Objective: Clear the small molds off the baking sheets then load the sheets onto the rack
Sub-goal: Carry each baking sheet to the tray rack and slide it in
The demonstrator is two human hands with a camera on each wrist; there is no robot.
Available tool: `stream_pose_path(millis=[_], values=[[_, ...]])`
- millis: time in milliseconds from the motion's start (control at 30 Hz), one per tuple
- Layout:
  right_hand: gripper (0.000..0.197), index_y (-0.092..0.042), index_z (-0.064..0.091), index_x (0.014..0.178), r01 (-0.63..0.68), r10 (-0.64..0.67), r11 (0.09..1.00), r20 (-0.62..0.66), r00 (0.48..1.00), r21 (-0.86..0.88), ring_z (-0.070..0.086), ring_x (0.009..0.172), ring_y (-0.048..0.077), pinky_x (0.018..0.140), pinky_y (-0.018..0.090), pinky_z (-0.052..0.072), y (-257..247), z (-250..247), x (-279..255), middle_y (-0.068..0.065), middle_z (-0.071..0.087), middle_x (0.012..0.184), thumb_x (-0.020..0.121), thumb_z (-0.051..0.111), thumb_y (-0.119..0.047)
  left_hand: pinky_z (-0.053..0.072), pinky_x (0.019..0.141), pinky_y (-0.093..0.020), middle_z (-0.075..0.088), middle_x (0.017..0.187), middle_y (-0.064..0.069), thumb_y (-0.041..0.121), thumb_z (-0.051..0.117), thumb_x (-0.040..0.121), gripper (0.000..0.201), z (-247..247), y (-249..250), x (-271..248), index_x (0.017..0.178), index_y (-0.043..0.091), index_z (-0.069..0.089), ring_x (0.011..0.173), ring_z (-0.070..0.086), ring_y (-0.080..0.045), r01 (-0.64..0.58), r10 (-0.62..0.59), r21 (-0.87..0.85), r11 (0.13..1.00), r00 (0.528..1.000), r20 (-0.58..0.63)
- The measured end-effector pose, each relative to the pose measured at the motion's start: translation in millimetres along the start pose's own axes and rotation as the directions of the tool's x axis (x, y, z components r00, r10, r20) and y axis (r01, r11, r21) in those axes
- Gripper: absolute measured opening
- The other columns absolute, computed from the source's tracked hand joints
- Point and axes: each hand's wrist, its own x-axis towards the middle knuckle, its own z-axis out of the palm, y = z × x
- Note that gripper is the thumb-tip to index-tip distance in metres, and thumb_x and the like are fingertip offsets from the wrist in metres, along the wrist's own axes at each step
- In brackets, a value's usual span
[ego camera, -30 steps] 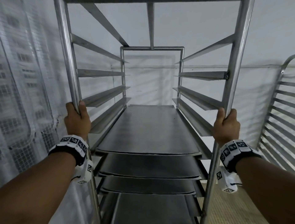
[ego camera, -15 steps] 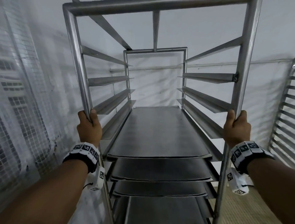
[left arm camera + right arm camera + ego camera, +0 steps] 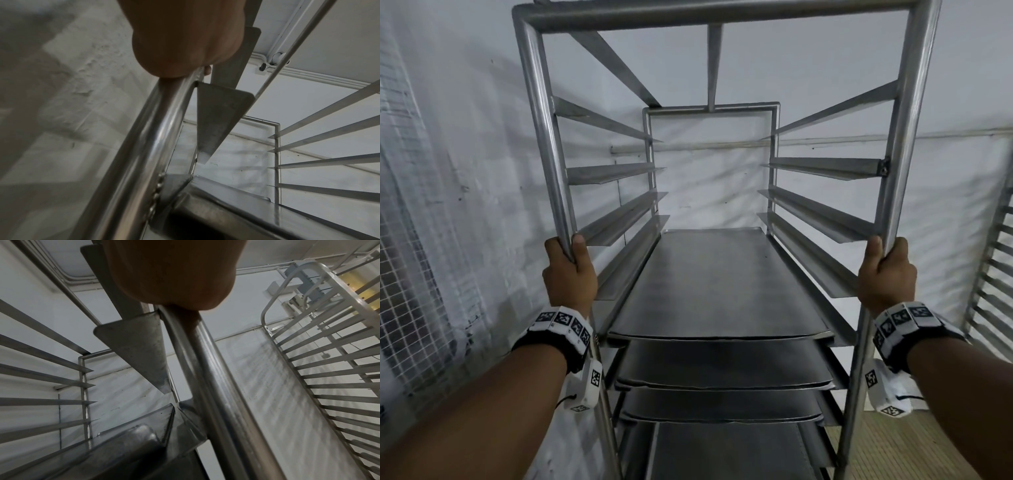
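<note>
Both forearms reach forward from the bottom of the head view, each wrist wearing a black-and-white patterned band with a small white unit hanging below it. The left hand [image 3: 570, 274] is wrapped around the left front post [image 3: 544, 137] of the rack [image 3: 722, 15], fingers curled behind the tube and thumb lying up along its inner side; the left wrist view shows the palm [image 3: 185, 37] closed against that same tube. The right hand [image 3: 887, 274] grips the right front post [image 3: 909, 137] in the same manner at about the same height, confirmed by the right wrist view, where the palm [image 3: 174, 272] sits on the tube. Between the two hands, the top baking sheet [image 3: 719, 287] lies flat on its side rails, its front lip slightly bent. Directly beneath it a second sheet [image 3: 722, 363], a third sheet [image 3: 719, 406] and a lowest visible sheet [image 3: 726, 452] occupy successive rail levels. All visible sheet surfaces are bare metal; no small molds are seen on them. Above the top sheet, several pairs of angled side rails [image 3: 616, 173] hold nothing. The rack's rear frame [image 3: 710, 108] stands close to a white sheeted wall [image 3: 709, 181]. To the left is wire mesh [image 3: 410, 308] behind translucent covering. At the right edge part of a second rack [image 3: 993, 267] stands on a ribbed floor [image 3: 887, 445].
</note>
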Motion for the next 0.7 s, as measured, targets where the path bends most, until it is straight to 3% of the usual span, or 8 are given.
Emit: stream_pose_path(millis=[300, 433, 533, 633, 700], values=[[0.049, -0.008, 0.036, 0.098, -0.011, 0.011, 1.0, -0.003, 1.0, 0.003, 0.055, 0.071, 0.05, 0.062, 0.044, 0.039, 5.9, 13.7, 15.3, 0.02, 0.049, 0.069, 0.099, 0.028, -0.057, 0.039, 0.056, -0.036, 0.052, 0.067, 0.0, 0.051, 0.037, 0.106, 0.04, 16.5, -1.4, -3.4, 0.108, 0.011, 0.044, 0.062, 0.054, -0.032, 0.004, -0.004, -0.016, 1.0, 1.0, 0.002], [0.057, -0.009, 0.035, 0.105, -0.04, 0.053, 0.993, 0.11, 0.992, -0.113, 0.057, 0.078, 0.05, 0.067, 0.047, 0.041, 4.0, 1.3, 16.2, 0.022, 0.051, 0.075, 0.098, 0.022, -0.064, 0.043, 0.057, -0.039, 0.058, 0.073, -0.007, 0.057, 0.033, 0.105, 0.048, 13.6, 1.5, -6.8, 0.112, 0.011, 0.042, 0.063, 0.056, -0.034, 0.02, -0.021, 0.003, 1.0, 0.997, 0.071], [0.059, -0.012, 0.034, 0.108, -0.051, 0.106, 0.969, 0.221, 0.97, -0.242, 0.058, 0.087, 0.05, 0.074, 0.05, 0.042, -2.0, -13.4, 16.8, 0.022, 0.051, 0.081, 0.098, 0.018, -0.067, 0.038, 0.058, -0.036, 0.059, 0.078, -0.011, 0.057, 0.032, 0.105, 0.047, 5.1, 11.9, -10.0, 0.115, 0.011, 0.039, 0.065, 0.056, -0.033, 0.082, -0.086, 0.03, 0.996, 0.984, 0.159], [0.065, -0.011, 0.043, 0.115, -0.016, 0.134, 0.936, 0.313, 0.94, -0.352, 0.058, 0.099, 0.049, 0.078, 0.048, 0.04, -14.1, -30.9, 21.2, 0.03, 0.059, 0.103, 0.097, 0.017, -0.067, 0.048, 0.071, -0.043, 0.06, 0.087, -0.011, 0.062, 0.031, 0.103, 0.046, -5.8, 22.7, -8.0, 0.113, 0.017, 0.039, 0.078, 0.059, -0.036, 0.169, -0.189, 0.101, 0.98, 0.952, 0.242], [0.068, -0.009, 0.055, 0.114, 0.016, 0.145, 0.899, 0.332, 0.932, -0.437, 0.06, 0.1, 0.045, 0.082, 0.045, 0.044, -24.3, -42.6, 25.6, 0.026, 0.063, 0.108, 0.097, 0.022, -0.065, 0.053, 0.082, -0.05, 0.063, 0.097, -0.016, 0.063, 0.034, 0.101, 0.048, -14.5, 31.6, -4.8, 0.111, 0.016, 0.042, 0.089, 0.062, -0.04, 0.189, -0.234, 0.18, 0.965, 0.934, 0.271]])
